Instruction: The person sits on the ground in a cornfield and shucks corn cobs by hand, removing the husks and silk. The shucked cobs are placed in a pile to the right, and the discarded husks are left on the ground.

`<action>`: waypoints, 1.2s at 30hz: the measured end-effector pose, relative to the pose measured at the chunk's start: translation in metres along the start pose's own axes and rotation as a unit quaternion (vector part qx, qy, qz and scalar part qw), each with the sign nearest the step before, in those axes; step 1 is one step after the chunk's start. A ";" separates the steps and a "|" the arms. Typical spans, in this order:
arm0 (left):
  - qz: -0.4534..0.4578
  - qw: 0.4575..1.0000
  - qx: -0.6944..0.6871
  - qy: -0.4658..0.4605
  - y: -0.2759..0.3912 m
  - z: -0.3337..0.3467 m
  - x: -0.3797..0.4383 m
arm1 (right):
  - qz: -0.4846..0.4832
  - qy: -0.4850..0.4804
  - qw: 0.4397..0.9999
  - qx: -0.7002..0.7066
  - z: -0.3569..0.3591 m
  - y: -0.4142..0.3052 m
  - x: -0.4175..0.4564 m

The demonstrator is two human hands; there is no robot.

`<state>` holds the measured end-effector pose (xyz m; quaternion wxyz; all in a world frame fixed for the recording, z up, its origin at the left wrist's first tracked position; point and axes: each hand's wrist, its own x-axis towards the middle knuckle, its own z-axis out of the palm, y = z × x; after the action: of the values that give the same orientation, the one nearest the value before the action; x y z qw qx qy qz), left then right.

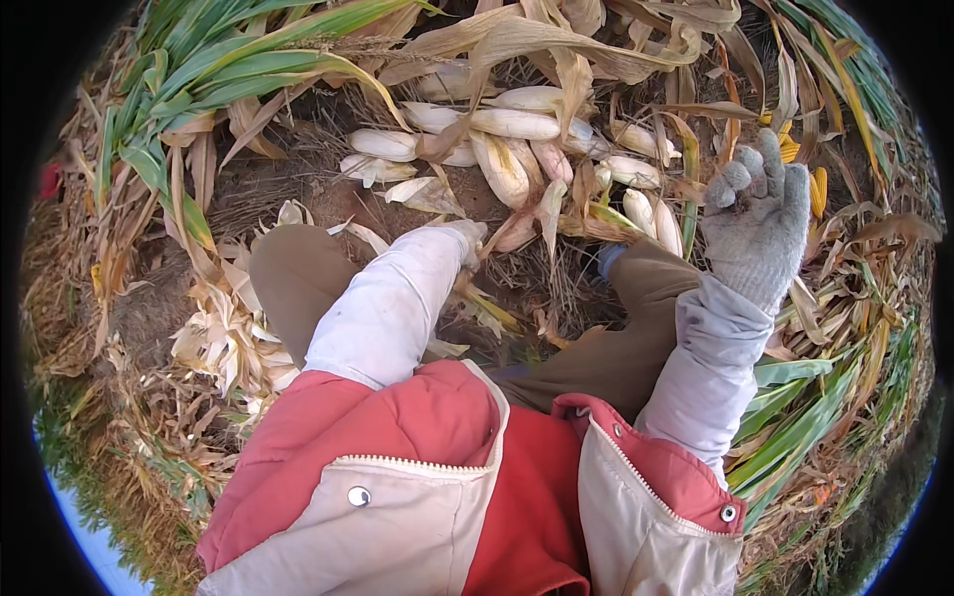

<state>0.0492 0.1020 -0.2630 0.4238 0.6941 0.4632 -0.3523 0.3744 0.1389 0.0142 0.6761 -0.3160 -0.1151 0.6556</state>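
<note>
My left hand [471, 240], in a pale glove, reaches between my knees with its fingers curled down at the end of a dry-husked ear of corn [516, 229]. The sleeve partly hides its grip. Out to the right, my right hand [756, 216] is raised in a soiled grey glove, fingers apart and slightly bent, with nothing in it. Just beyond that hand show bare yellow corn cobs [818, 192]. Ahead of me lies a pile of corn ears in pale husks [501, 165]. A few more pale ears [656, 217] rest beside my right knee.
Dry corn leaves [551, 46] arch over the far side of the pile. Green-leaved stalks [223, 78] lie at the upper left, and more green leaves [797, 417] at the lower right. Stripped husks [231, 335] are heaped beside my left knee [298, 276]. Straw litters the soil [320, 201].
</note>
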 end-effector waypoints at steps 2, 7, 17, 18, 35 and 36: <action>0.020 1.000 -0.022 -0.004 -0.001 0.009 -0.016 | 0.005 -0.002 1.000 -0.013 0.003 0.009 0.001; -0.021 0.997 -0.033 0.071 -0.020 0.017 -0.034 | 0.018 0.054 0.993 -0.104 0.007 0.048 0.004; 0.003 0.994 0.092 0.057 -0.047 0.050 -0.070 | 0.145 0.049 0.964 -0.218 -0.004 0.139 -0.052; -0.016 0.994 0.076 0.071 -0.048 0.045 -0.081 | 0.157 0.044 0.961 -0.224 -0.002 0.145 -0.055; 0.258 0.508 -0.708 0.417 -0.005 0.060 -0.185 | 0.241 -0.012 0.970 -0.026 0.039 0.290 -0.100; 0.240 0.569 -0.667 0.416 -0.009 0.063 -0.195 | 0.298 -0.022 0.953 -0.053 0.036 0.284 -0.102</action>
<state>-0.0286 -0.0206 -0.1182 0.5961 0.3699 0.5086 0.4991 0.1107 0.0343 -0.0956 0.4298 -0.3567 -0.0655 0.8269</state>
